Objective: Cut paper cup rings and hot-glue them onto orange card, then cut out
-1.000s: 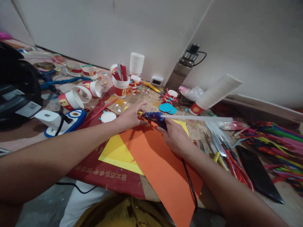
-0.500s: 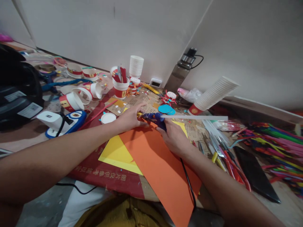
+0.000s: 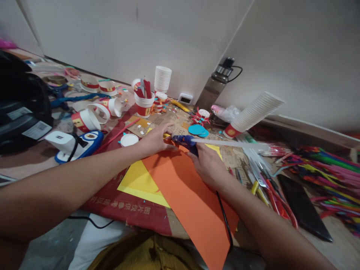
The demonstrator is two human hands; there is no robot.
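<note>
The right hand (image 3: 210,165) is closed round the grip of a blue glue gun (image 3: 183,140), held above the upper part of an orange sheet (image 3: 191,198), its nozzle aimed at the left hand (image 3: 157,140) and a long white glue stick (image 3: 219,142) jutting from its rear; the left hand is part-curled, thumb and forefinger set apart, with a scrap of yellow (image 3: 167,135) showing at the fingers, though I cannot tell whether it is gripped or whether the nozzle touches it; a yellow sheet (image 3: 137,180) lies partly under the orange one; beyond the hands, an upright cup (image 3: 144,107) with a red band holds red sticks (image 3: 147,88) and a grey tool, with a tall stack of white cups (image 3: 162,78) behind it; to the right a second cup stack (image 3: 255,114) leans well over, near a dark see-through bottle (image 3: 211,88); on the left, a cup (image 3: 89,119) lies tipped on its side among others, their insides hard to read; the right hand hides most of the gun's grip, the glue stick's far end blurs into the clutter, a black object (image 3: 21,101) is cut off at the left edge, and both forearms run out of view.
</note>
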